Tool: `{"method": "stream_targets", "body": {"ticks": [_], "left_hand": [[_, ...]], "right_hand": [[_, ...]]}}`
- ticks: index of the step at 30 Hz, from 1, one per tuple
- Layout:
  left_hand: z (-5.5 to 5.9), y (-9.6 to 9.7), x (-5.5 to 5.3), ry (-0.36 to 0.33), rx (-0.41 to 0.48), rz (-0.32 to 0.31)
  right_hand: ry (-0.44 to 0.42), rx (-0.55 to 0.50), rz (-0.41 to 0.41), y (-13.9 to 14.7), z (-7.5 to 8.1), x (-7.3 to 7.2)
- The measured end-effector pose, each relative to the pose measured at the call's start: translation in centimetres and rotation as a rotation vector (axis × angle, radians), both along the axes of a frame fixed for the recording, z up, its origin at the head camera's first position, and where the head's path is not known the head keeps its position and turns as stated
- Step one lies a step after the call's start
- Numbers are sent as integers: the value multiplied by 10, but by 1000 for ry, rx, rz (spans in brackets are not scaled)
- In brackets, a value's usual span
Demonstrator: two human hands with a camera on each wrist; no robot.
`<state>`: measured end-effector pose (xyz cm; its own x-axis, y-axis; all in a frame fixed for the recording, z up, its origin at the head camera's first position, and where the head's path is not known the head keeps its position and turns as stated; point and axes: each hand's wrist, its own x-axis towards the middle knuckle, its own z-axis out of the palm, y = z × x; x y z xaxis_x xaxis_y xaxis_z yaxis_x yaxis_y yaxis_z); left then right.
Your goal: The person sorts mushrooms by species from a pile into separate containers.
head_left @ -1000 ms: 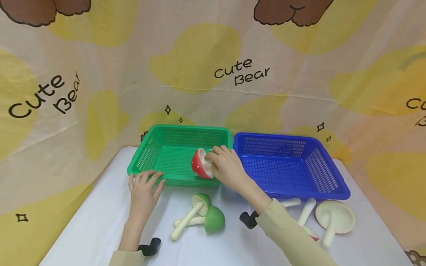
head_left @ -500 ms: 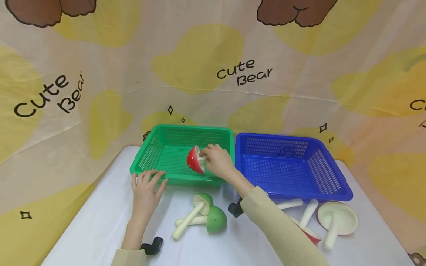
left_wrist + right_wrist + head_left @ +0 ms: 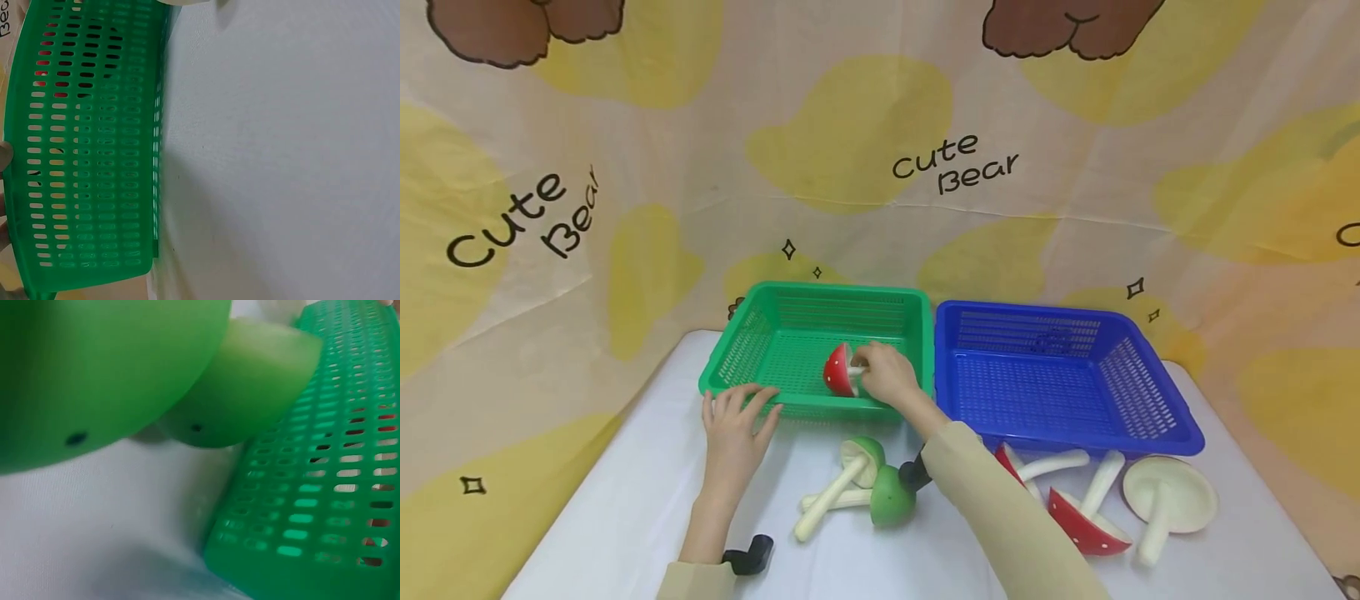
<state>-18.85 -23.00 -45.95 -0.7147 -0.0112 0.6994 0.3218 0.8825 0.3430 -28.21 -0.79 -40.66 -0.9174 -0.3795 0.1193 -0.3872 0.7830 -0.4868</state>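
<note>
My right hand (image 3: 886,372) is low inside the green basket (image 3: 812,405), pinching the pale stem of a red toy mushroom (image 3: 838,372) with white dots. The mushroom's cap faces left; whether it touches the basket floor cannot be told. My left hand (image 3: 733,433) rests its fingers on the front rim of that basket, towards the left corner. In the right wrist view, the basket wall (image 3: 300,506) hides most of the red mushroom. Two green toy mushrooms, one with its cap (image 3: 891,498) under my right wrist, lie crossed in front of the basket.
A blue basket (image 3: 1075,435) stands right beside the green one. Before it lie more toy mushrooms: a red one (image 3: 1086,525), another red one (image 3: 1052,463) partly behind my sleeve, and a wide pale one (image 3: 1172,500). A patterned cloth (image 3: 850,125) hangs behind the white table (image 3: 617,500).
My right hand has lowered the red mushroom further into the green basket, after shifting slightly left. The left hand keeps its place on the rim. The view has shifted a little.
</note>
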Motion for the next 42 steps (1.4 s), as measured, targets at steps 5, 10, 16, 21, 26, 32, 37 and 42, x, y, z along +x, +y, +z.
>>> {"method": "stream_targets", "body": {"ticks": [5, 10, 16, 21, 26, 32, 37, 42], "left_hand": [[0, 2, 0, -8, 4, -7], [1, 2, 1, -6, -5, 1], [0, 0, 1, 1, 0, 0], [-1, -1, 0, 4, 3, -2], [-1, 0, -1, 7, 7, -4], [-1, 5, -2, -6, -1, -14], [0, 4, -1, 7, -6, -9], [0, 1, 0, 10, -11, 0]], "right_hand": [[-28, 33, -21, 2, -6, -4], [-41, 73, 0, 0, -7, -5], [-38, 140, 8, -4, -7, -4], [-31, 150, 7, -6, -7, -3], [30, 151, 14, -3, -5, -2], [110, 154, 18, 11, 8, 0], [128, 160, 53, 21, 27, 4], [142, 160, 90, 34, 45, 8]]}}
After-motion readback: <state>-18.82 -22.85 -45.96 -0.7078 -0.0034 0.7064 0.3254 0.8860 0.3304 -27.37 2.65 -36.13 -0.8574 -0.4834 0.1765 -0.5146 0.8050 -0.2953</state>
